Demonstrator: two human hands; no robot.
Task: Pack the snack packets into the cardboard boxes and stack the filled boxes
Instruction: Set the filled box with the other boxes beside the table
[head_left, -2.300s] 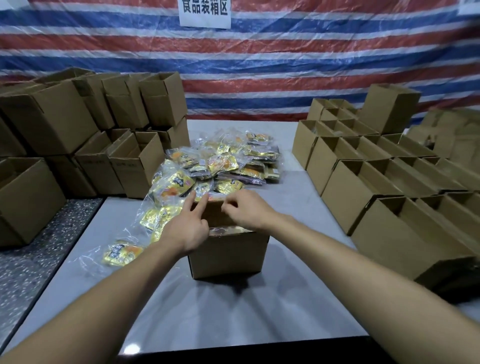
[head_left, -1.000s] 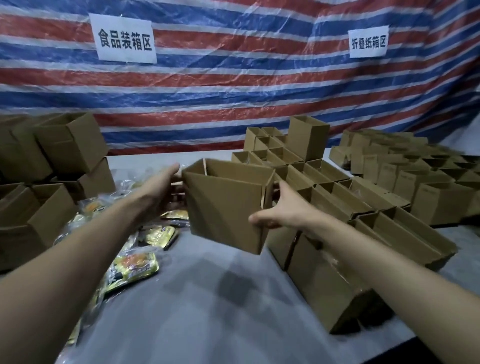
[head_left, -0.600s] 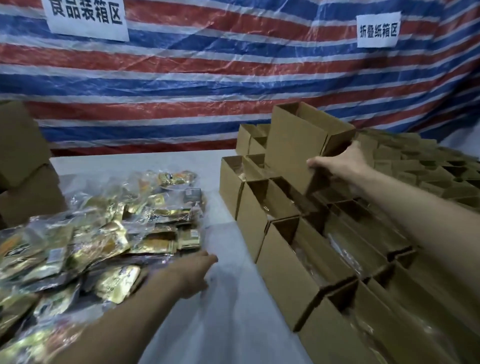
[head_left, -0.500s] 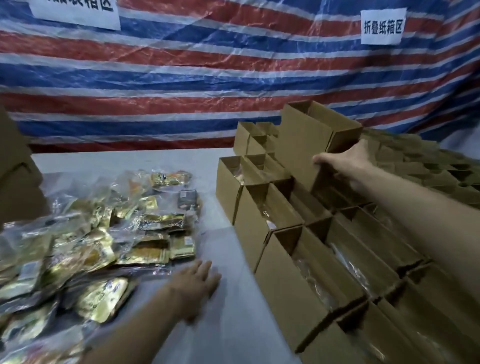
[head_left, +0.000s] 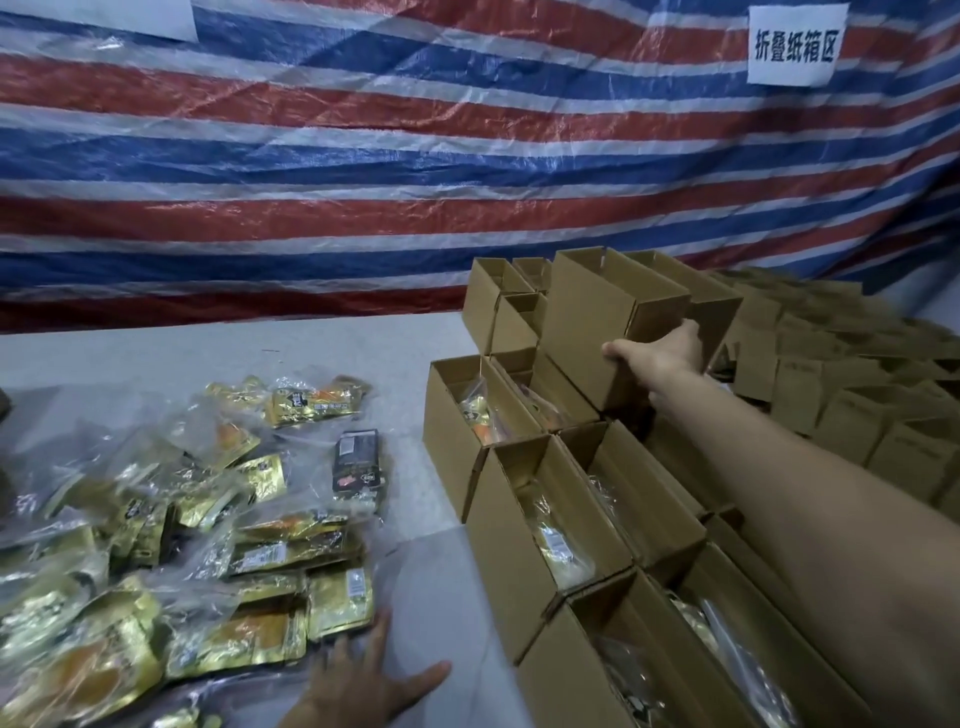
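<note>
My right hand (head_left: 657, 353) grips the near lower corner of a filled cardboard box (head_left: 597, 322) that stands on top of the rows of open boxes (head_left: 498, 525) at the right. Those lower boxes hold snack packets. A heap of gold and orange snack packets (head_left: 208, 525) in clear wrap lies on the white table (head_left: 363, 353) at the left. My left hand (head_left: 363, 686) rests flat on the table by the near edge of the heap, fingers spread, holding nothing.
More small cardboard boxes (head_left: 841, 395) crowd the far right. A red, white and blue striped tarp (head_left: 415, 156) hangs behind the table, with a white paper sign (head_left: 792, 47) at upper right. Bare table surface lies between heap and boxes.
The box that both hands carried now stands on the stacked rows at the right, held by my right hand alone. My left hand has dropped flat to the table beside the packets.
</note>
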